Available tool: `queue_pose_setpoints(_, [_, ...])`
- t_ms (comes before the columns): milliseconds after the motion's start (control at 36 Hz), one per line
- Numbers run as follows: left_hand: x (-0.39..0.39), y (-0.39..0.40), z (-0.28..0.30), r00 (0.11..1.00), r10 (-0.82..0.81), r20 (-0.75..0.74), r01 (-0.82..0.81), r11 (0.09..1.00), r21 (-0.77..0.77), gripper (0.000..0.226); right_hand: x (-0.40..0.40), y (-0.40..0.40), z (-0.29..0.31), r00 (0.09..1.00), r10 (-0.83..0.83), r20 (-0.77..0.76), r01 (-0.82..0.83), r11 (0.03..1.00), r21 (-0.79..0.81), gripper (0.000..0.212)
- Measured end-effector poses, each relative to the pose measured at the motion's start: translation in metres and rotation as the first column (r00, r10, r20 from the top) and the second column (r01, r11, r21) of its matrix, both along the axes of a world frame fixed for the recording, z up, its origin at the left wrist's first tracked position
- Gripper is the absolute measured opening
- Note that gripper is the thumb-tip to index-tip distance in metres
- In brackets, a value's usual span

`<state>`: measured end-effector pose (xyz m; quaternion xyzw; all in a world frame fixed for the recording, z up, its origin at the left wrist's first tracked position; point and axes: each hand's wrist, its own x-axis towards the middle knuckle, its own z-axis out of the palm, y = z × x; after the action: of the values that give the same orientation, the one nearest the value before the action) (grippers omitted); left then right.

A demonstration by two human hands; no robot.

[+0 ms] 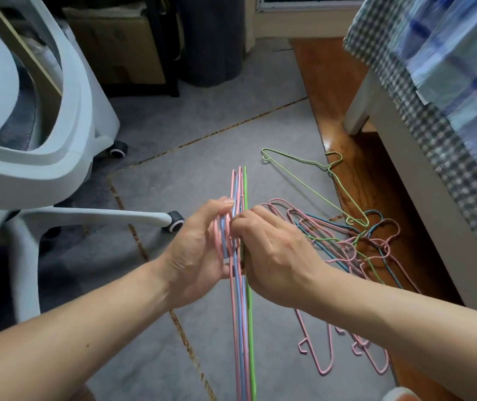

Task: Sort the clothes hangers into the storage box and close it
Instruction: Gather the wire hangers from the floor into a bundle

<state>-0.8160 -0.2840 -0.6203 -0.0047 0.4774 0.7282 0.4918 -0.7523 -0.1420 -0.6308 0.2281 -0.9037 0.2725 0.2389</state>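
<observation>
A bundle of thin wire hangers in pink, blue and green stands on edge in the middle of the view, seen end on. My left hand grips the bundle from the left, fingers curled round the wires. My right hand grips the same bundle from the right. On the floor to the right lies a tangled pile of pink, blue and green hangers. One light green hanger lies apart, beyond the pile. No storage box is in view.
A white office chair with castor wheels stands at the left. A bed frame with checked bedding fills the right side. Cardboard boxes and a dark bin stand at the back. Grey floor mat lies underneath.
</observation>
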Motion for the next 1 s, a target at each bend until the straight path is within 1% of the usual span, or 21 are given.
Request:
queue_pose_setpoints(28, [-0.001, 0.001, -0.003, 0.999, 0.004, 0.033, -0.004, 1.0, 0.015, 0.033, 0.0, -0.001, -0.001, 1.0, 0.007, -0.009, -0.008, 0.999, -0.032, 0.03])
queue_pose_setpoints(56, [-0.003, 0.002, -0.006, 0.997, 0.011, 0.081, -0.013, 1.0, 0.02, 0.045, 0.0, -0.001, -0.002, 1.0, 0.015, -0.011, -0.016, 0.997, -0.072, 0.033])
queue_pose_setpoints(83, [-0.006, 0.001, -0.009, 0.991, 0.015, 0.132, -0.017, 1.0, 0.013, 0.064, 0.0, -0.001, -0.003, 1.0, 0.026, -0.008, -0.027, 0.993, -0.112, 0.036])
queue_pose_setpoints(111, [-0.008, 0.003, -0.012, 0.986, 0.018, 0.165, -0.017, 1.0, -0.011, 0.079, 0.001, 0.003, -0.005, 1.0, 0.026, -0.003, -0.026, 0.99, -0.141, 0.039])
queue_pose_setpoints(139, [-0.01, 0.003, -0.013, 0.984, 0.04, 0.175, -0.03, 0.998, -0.06, 0.088, -0.001, 0.007, -0.008, 1.0, 0.018, -0.001, -0.018, 0.989, -0.149, 0.04])
queue_pose_setpoints(167, [-0.01, 0.005, -0.014, 0.982, 0.074, 0.176, -0.053, 0.991, -0.12, 0.088, -0.003, 0.016, -0.013, 1.0, -0.014, 0.0, 0.014, 0.992, -0.126, 0.04])
queue_pose_setpoints(194, [-0.011, 0.006, -0.016, 0.976, 0.124, 0.177, -0.093, 0.98, -0.177, 0.083, -0.008, 0.03, -0.02, 0.997, -0.072, 0.011, 0.072, 0.994, -0.077, 0.04])
queue_pose_setpoints(250, [-0.011, 0.008, -0.02, 0.968, 0.212, 0.133, -0.165, 0.941, -0.295, 0.061, -0.017, 0.065, -0.043, 0.953, -0.284, 0.109, 0.279, 0.959, 0.054, 0.036])
queue_pose_setpoints(278, [-0.009, 0.008, -0.022, 0.968, 0.222, 0.116, -0.17, 0.923, -0.346, 0.046, -0.018, 0.086, -0.056, 0.886, -0.41, 0.217, 0.386, 0.911, 0.145, 0.034])
queue_pose_setpoints(306, [-0.008, 0.009, -0.023, 0.971, 0.215, 0.105, -0.161, 0.912, -0.378, 0.033, -0.018, 0.107, -0.072, 0.78, -0.523, 0.343, 0.458, 0.851, 0.256, 0.031])
queue_pose_setpoints(333, [-0.006, 0.009, -0.023, 0.975, 0.201, 0.094, -0.147, 0.903, -0.405, 0.025, -0.013, 0.128, -0.089, 0.649, -0.605, 0.462, 0.474, 0.796, 0.377, 0.027])
queue_pose_setpoints(389, [-0.003, 0.009, -0.026, 0.978, 0.186, 0.097, -0.127, 0.893, -0.432, 0.016, 0.006, 0.164, -0.12, 0.4, -0.669, 0.626, 0.379, 0.743, 0.552, 0.023])
queue_pose_setpoints(417, [-0.002, 0.008, -0.028, 0.979, 0.177, 0.099, -0.116, 0.889, -0.444, 0.015, 0.019, 0.178, -0.133, 0.31, -0.682, 0.663, 0.316, 0.731, 0.605, 0.024])
queue_pose_setpoints(472, [-0.002, 0.004, -0.031, 0.984, 0.153, 0.096, -0.09, 0.877, -0.471, 0.012, 0.038, 0.197, -0.152, 0.183, -0.702, 0.689, 0.229, 0.712, 0.664, 0.033])
queue_pose_setpoints(556, [-0.005, -0.004, -0.034, 0.982, 0.16, 0.105, -0.09, 0.87, -0.485, 0.007, 0.05, 0.213, -0.171, 0.074, -0.694, 0.717, 0.24, 0.71, 0.662, 0.055])
queue_pose_setpoints(583, [-0.005, -0.006, -0.034, 0.979, 0.173, 0.105, -0.101, 0.868, -0.486, 0.007, 0.051, 0.216, -0.174, 0.059, -0.69, 0.721, 0.257, 0.708, 0.657, 0.06])
queue_pose_setpoints(639, [-0.006, -0.009, -0.034, 0.975, 0.207, 0.087, -0.138, 0.86, -0.491, 0.009, 0.049, 0.221, -0.181, 0.066, -0.685, 0.725, 0.278, 0.711, 0.646, 0.065])
queue_pose_setpoints(722, [-0.005, -0.008, -0.029, 0.979, 0.198, 0.05, -0.152, 0.871, -0.467, 0.01, 0.043, 0.226, -0.191, 0.075, -0.685, 0.725, 0.286, 0.711, 0.642, 0.067])
queue_pose_setpoints(833, [-0.001, -0.001, -0.024, 0.979, 0.202, 0.027, -0.168, 0.876, -0.451, 0.004, 0.036, 0.227, -0.204, 0.055, -0.669, 0.741, 0.29, 0.721, 0.629, 0.054])
queue_pose_setpoints(917, [0.002, 0.003, -0.023, 0.974, 0.224, 0.032, -0.184, 0.868, -0.461, 0.008, 0.036, 0.227, -0.212, 0.056, -0.687, 0.724, 0.337, 0.696, 0.634, 0.049])
queue_pose_setpoints(1000, [0.003, 0.003, -0.023, 0.972, 0.229, 0.047, -0.182, 0.869, -0.461, 0.012, 0.032, 0.23, -0.216, 0.062, -0.711, 0.7, 0.407, 0.659, 0.633, 0.038])
